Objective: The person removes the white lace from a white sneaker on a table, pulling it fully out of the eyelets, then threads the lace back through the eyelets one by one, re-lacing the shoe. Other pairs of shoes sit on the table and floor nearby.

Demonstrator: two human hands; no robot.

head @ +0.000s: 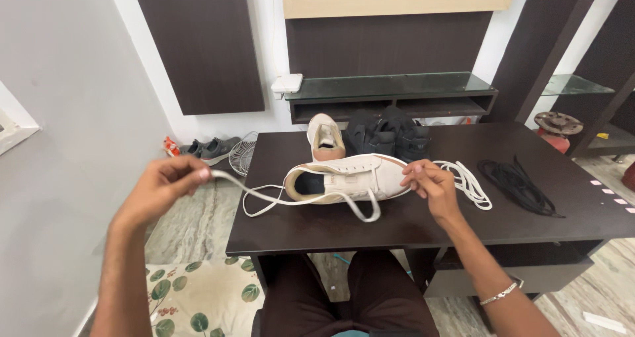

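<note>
My left hand point(162, 185) pinches the end of a white shoelace point(264, 197), drawn out to the left past the edge of the dark table point(397, 224); my right hand point(428, 181) presses, fingers together, on the toe of the white sneaker point(347, 178) lying on its side before me. The lace is through only some eyelets as far as I can tell; a loop hangs loose beneath the sole, so most of the lacing looks undone. Its mate point(325, 137) stands behind, beside black shoes point(387, 135); a spare white lace point(468, 183) and a black lace point(519, 186) lie unused to the right.
</note>
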